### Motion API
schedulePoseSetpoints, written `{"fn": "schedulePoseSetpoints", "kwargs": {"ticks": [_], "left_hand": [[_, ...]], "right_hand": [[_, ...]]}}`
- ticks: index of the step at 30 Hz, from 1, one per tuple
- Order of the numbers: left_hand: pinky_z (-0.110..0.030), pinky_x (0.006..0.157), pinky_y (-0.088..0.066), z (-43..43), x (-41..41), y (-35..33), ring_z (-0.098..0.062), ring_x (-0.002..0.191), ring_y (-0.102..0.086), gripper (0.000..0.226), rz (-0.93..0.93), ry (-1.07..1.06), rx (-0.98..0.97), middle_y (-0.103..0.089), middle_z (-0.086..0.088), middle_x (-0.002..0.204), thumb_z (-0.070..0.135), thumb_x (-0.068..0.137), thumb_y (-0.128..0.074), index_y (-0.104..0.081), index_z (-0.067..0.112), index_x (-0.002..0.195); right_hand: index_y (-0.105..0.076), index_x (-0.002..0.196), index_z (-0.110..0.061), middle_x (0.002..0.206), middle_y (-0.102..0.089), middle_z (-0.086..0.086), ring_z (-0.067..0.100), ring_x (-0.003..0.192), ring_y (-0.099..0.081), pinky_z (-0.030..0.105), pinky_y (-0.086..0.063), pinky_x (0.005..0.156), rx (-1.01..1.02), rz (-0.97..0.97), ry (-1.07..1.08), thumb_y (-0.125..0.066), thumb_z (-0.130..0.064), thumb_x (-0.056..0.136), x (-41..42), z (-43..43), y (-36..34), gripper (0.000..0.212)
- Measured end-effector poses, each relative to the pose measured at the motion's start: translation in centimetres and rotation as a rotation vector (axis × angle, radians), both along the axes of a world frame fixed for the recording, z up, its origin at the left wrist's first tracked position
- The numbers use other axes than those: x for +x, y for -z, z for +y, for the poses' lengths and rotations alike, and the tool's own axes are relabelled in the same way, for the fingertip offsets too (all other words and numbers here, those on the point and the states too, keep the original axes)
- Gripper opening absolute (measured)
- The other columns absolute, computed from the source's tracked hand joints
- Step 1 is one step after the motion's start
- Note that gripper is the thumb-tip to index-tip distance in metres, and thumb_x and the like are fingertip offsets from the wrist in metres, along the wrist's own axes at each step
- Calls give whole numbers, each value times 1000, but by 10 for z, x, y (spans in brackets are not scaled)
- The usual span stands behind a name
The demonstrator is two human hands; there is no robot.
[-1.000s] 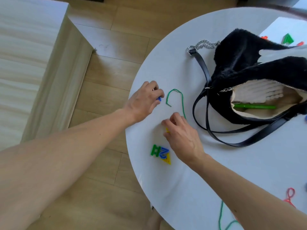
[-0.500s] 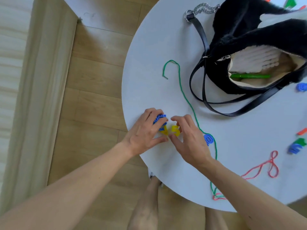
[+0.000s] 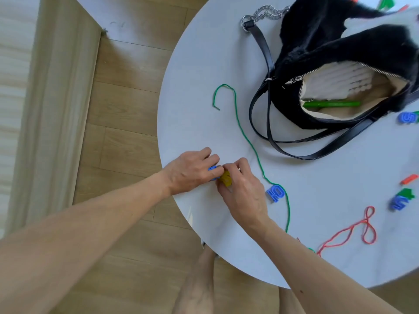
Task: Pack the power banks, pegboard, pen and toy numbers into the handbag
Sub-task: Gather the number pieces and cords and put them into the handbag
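Left hand [image 3: 192,171] curled over a blue toy number [image 3: 213,168], fingers closed on it, near the tabletop [image 3: 204,64] edge. Right hand [image 3: 244,191] touching it fingertip to fingertip, pinching a yellow toy number [image 3: 226,178]. Both hands look to be gathering small pieces together into one bunch.

Just right of the right hand: another blue number [image 3: 276,193] lying against the green string [image 3: 251,146]. Farther right: a blue and green pair [image 3: 400,199], an orange piece [image 3: 409,179], one more blue number [image 3: 407,117] by the bag. Red string [image 3: 353,230] loops at the near edge.

Handbag [image 3: 340,41] well apart, up right, mouth open toward the person; green pen [image 3: 331,104] and a white ribbed item, probably the pegboard [image 3: 337,81], already inside. Power banks not identifiable.

Doing it well, my judgement: cup the pieces firmly, they're small and sit close to the edge, so could drop to the floor. Lift clear of the green string to avoid dragging it. Carry over the strap [image 3: 294,152] and release low inside the opening.
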State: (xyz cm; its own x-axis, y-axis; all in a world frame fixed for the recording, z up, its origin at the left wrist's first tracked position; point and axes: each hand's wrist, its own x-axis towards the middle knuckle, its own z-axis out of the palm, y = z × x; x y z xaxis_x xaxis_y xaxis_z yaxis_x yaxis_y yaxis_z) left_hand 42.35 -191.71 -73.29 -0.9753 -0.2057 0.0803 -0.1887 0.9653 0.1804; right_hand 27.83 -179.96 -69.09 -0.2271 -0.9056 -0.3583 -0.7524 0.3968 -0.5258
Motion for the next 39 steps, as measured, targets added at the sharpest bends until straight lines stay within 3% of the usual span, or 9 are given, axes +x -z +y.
{"fn": "schedulePoseSetpoints", "kwargs": {"ticks": [7,10,13,16,19,21,26,30,39], "left_hand": [[-36,40,-46,2,-10,-14,-28,74,-57,16,-63,-142,113,-59,-10,79,19,93,-69,-62,5,88],[-33,63,-49,13,-22,-32,-21,77,-54,22,44,-664,647,-62,-6,83,27,98,-61,-62,6,92],[-25,64,-46,27,-47,-56,-13,69,-52,26,273,-1217,1399,-60,-1,77,32,103,-52,-61,11,89],[-24,69,-53,42,-67,-77,-15,77,-59,31,479,-1330,2122,-65,-1,78,27,106,-40,-64,13,92],[-29,87,-47,50,-77,-86,-18,85,-56,35,606,-1333,2405,-63,-3,86,34,104,-38,-64,13,94],[-29,90,-50,53,-85,-89,-18,89,-62,40,681,-1348,2421,-68,-3,92,44,105,-37,-63,16,96],[-23,61,-56,64,-103,-91,-12,66,-69,38,628,-1454,2090,-72,-1,78,43,104,-44,-63,11,99],[-23,51,-34,61,-106,-90,-11,50,-45,33,558,-1463,1956,-51,-2,69,42,103,-48,-60,13,93],[-22,42,-21,75,-95,-73,-13,55,-39,25,477,-1332,2189,-50,-1,73,32,100,-46,-63,13,96]], "right_hand": [[-64,103,-7,106,-53,9,35,65,-57,43,-50,56,-13,31,-44,-67,-19,89,-14,-3,7,18],[-69,107,-9,104,-57,5,25,70,-58,42,-52,65,-67,-118,152,-71,-16,86,-22,-7,2,23],[-72,104,-14,95,-57,-4,7,70,-54,17,-44,64,-284,-298,259,-74,-16,82,-26,-16,-18,22],[-73,105,-20,93,-56,-7,4,79,-55,11,-40,67,-345,-360,198,-72,-18,79,-26,-19,-40,26],[-76,106,-15,96,-61,-3,16,89,-57,32,-49,74,-347,-284,129,-73,-15,78,-33,-14,-51,28],[-78,108,-14,101,-64,1,25,96,-57,43,-48,80,-358,-182,55,-76,-14,79,-41,-10,-52,29],[-73,120,-21,114,-59,-1,23,100,-53,45,-44,88,-314,-128,-71,-70,-23,89,-61,2,-47,31],[-48,145,-21,122,-48,-9,11,105,-52,26,-45,95,-266,-319,4,-56,-50,95,-78,27,-42,58],[-66,118,-18,106,-56,6,25,89,-57,35,-51,58,56,200,-184,-78,-22,82,-106,82,-7,38]]}}
